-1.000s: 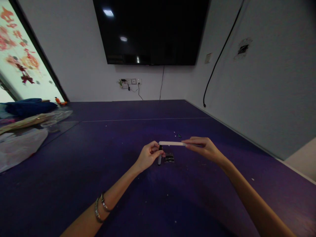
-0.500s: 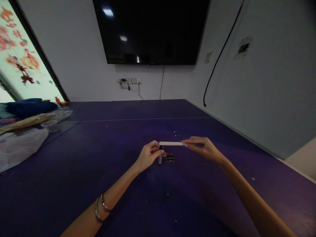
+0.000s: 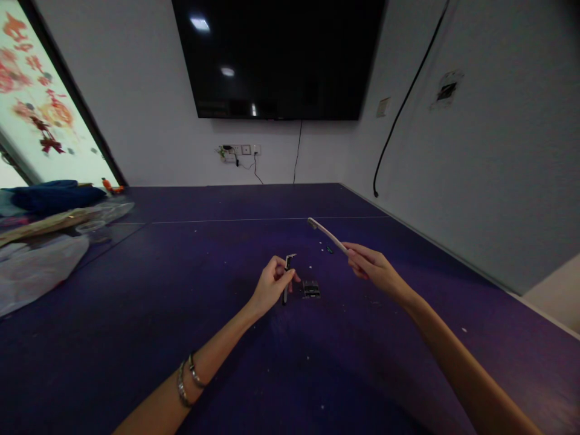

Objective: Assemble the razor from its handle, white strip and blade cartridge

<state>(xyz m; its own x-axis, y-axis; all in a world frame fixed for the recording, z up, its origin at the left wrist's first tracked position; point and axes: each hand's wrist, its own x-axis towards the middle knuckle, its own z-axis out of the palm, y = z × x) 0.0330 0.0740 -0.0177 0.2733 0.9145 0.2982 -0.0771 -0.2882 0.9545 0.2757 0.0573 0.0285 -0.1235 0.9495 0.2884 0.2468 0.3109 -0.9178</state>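
My right hand [image 3: 371,266] is closed around the lower handle of a white toothbrush [image 3: 330,234]. The brush slants up and left, its dark bristles at the far end facing down. My left hand [image 3: 275,283] pinches a slim black-and-grey razor [image 3: 289,262], held roughly upright, its angled head above the fingers and its handle end below them. The fingers hide the razor's middle. Toothbrush and razor are apart. Just right of my left hand, a small black item in clear plastic [image 3: 311,289] lies on the purple surface [image 3: 217,356].
White crumbs and a small dark piece [image 3: 329,249] lie beyond the hands. At the left are a clear plastic bag [image 3: 43,269], a plastic cup [image 3: 93,231] and dark blue cloth [image 3: 57,196]. A television [image 3: 281,60] hangs on the back wall; a black cable [image 3: 403,103] hangs at right.
The toothbrush has moved off the razor's head, its bristle end swinging up and away to the right. My left hand stays nearly in place, the razor turned slightly.
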